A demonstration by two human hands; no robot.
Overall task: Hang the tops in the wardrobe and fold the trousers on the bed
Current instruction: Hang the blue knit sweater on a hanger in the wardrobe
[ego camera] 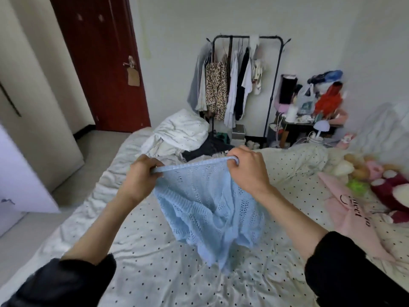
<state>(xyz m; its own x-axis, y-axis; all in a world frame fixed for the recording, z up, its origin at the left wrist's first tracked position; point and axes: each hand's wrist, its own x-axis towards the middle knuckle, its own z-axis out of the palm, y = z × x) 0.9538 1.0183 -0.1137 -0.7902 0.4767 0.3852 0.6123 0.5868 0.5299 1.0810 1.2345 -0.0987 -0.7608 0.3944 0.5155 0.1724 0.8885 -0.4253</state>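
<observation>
Black sleeves [66,282] frame both hands, left hand [138,178] and right hand [247,171], pinching a blue knit [208,209] taut above the bed [143,269] at centre frame, apparently to sort it.

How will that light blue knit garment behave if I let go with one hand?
Probably floppy: the blue knit garment sags in folds below the left hand and right hand. Likely light, since its open weave shows holes. It may stretch or snag.
</observation>
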